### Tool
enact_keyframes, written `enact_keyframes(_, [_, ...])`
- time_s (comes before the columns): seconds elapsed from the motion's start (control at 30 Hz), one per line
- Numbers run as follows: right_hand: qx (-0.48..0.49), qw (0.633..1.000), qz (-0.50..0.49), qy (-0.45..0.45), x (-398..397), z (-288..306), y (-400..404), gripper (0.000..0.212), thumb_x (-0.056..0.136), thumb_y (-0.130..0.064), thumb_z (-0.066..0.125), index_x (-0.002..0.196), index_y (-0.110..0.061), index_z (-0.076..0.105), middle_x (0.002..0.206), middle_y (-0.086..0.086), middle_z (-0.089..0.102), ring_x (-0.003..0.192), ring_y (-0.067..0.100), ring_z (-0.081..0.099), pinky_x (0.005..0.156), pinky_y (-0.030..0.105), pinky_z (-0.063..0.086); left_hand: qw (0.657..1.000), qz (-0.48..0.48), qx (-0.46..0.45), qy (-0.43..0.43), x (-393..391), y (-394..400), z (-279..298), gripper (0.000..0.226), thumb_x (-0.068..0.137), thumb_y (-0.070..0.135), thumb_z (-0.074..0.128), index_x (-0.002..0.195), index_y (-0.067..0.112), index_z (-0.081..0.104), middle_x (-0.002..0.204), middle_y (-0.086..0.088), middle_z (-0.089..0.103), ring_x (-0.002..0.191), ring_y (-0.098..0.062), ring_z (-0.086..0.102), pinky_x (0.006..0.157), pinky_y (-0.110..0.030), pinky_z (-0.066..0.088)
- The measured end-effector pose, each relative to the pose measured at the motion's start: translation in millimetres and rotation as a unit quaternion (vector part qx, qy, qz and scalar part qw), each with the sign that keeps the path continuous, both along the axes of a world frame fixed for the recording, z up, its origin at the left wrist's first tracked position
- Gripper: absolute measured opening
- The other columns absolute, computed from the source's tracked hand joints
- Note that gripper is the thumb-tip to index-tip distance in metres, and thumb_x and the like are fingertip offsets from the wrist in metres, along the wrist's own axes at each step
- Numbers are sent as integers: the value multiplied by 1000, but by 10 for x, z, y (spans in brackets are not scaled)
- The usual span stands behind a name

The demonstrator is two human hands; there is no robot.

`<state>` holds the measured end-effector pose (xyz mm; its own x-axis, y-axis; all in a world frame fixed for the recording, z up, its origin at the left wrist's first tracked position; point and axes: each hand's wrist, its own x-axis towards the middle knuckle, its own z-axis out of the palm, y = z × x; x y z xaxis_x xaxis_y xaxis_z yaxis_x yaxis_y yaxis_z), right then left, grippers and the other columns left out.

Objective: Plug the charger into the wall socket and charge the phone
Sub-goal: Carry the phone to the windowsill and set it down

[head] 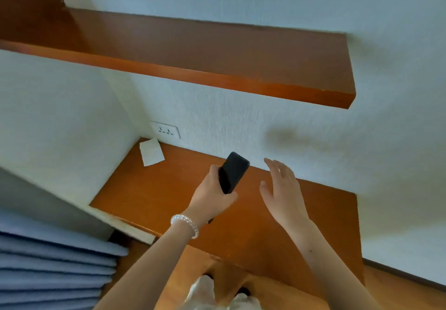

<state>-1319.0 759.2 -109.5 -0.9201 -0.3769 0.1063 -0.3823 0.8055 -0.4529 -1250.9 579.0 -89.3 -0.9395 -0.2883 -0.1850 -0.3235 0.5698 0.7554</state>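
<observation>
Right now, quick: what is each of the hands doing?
Left hand: closed around a black phone, held above the wooden desk.
Right hand: open, fingers spread, holding nothing.

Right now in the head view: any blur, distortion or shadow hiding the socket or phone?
Head view: wide-angle bend bows the upper shelf; slight softness overall. Wall socket small but lit, its slots visible. Phone in the left hand reads as flat black, no detail. A dark smudge on the wall, cause unclear.
</observation>
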Motion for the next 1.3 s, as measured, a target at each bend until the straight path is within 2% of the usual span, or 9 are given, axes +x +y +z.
enact_keyframes(0.07, [12,999,38,11,21,22,-104,53,96,-29,49,146,-22,33,150,8,42,140,27,35,111,42,35,980,-6,-192,56,153,-130,-44,55,70,35,64,116,24,38,98,7,55,81,-9,57,63,-24,51])
enact_keyframes(0.13, [33,996,74,27,56,55,-236,53,96,-29,50,146,-20,35,150,9,42,140,29,36,111,44,36,942,-30,-324,78,314,-268,-87,57,70,41,65,118,22,40,105,4,56,91,-13,54,78,-29,49])
enact_keyframes(0.27, [78,983,152,67,184,130,-566,54,95,-31,50,145,-20,33,150,7,42,140,31,36,110,44,38,907,-37,-416,53,644,-540,-132,56,72,40,65,119,20,41,109,2,57,95,-16,52,85,-30,45])
enact_keyframes(0.63, [84,946,305,77,938,223,-1704,59,96,-38,47,149,-25,26,155,6,35,145,29,27,113,44,33,909,102,-404,8,1892,-1359,-59,55,72,47,62,116,19,44,102,1,56,91,-19,54,80,-32,45])
enact_keyframes(0.77, [79,929,355,72,1413,249,-2236,60,96,-39,45,150,-25,23,157,5,32,146,29,23,114,45,30,903,180,-390,-16,2540,-1697,24,57,70,55,43,113,18,46,99,2,57,91,-21,56,81,-35,46])
enact_keyframes(0.83, [70,916,388,71,1694,259,-2519,60,96,-38,46,151,-25,23,156,6,32,146,29,23,115,45,30,896,214,-388,-27,2898,-1867,27,54,71,54,49,111,17,47,97,1,58,89,-22,57,80,-34,45])
enact_keyframes(0.93, [64,895,436,76,2145,261,-2933,60,96,-37,47,151,-24,24,156,7,32,146,29,23,115,45,29,883,264,-384,-52,3459,-2094,10,54,67,44,62,110,15,48,96,-2,59,89,-25,57,79,-35,45])
enact_keyframes(1.17, [53,827,553,82,3146,228,-3749,58,97,-34,44,151,-23,24,156,9,32,146,30,23,116,44,30,846,388,-354,-96,4629,-2387,-5,52,61,35,65,105,13,48,88,0,56,80,-23,56,69,-32,46])
enact_keyframes(1.3, [40,780,620,78,3617,215,-4165,58,97,-32,43,151,-22,25,155,9,33,146,30,21,116,44,29,814,454,-340,-128,5092,-2461,-37,48,64,33,65,105,14,48,89,1,56,80,-20,55,70,-28,44])
